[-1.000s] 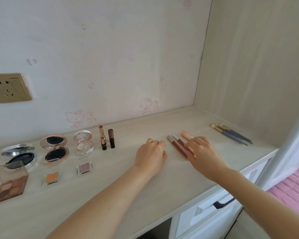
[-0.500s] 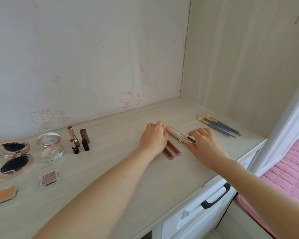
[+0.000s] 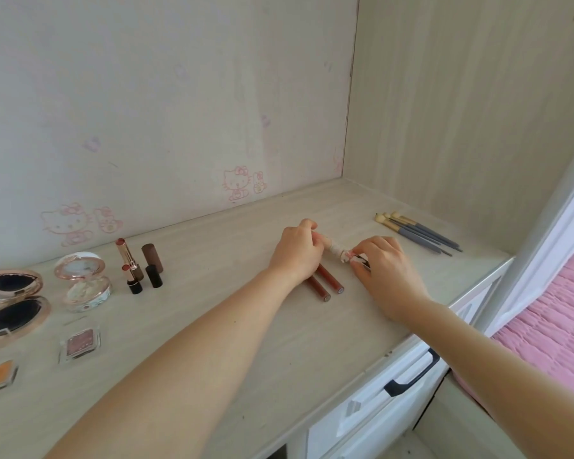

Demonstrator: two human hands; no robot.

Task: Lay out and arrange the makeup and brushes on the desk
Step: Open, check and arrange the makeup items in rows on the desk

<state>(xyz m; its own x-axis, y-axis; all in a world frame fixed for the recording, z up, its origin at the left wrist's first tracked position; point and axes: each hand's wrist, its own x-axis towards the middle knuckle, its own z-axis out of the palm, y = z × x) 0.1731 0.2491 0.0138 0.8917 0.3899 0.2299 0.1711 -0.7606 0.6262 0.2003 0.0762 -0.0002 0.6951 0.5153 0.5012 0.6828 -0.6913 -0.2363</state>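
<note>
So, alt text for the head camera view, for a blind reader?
A left hand and right hand hold a pale makeup tube by its ends at a desk. Two brown lip tubes lie nearby; makeup brushes right, lipsticks and compacts left.

Bright, even daylight; shadows soft and faint; wide-angle bending at the edges; slight overall softness.

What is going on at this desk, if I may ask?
A person is laying out makeup. The left hand grips a pale pink tube while the right hand pinches its cap end, seemingly opening it. Two brown tubes lie on the desk beside the left hand. Brushes lie bunched to the right; lipsticks and open compacts sit to the left.
</note>
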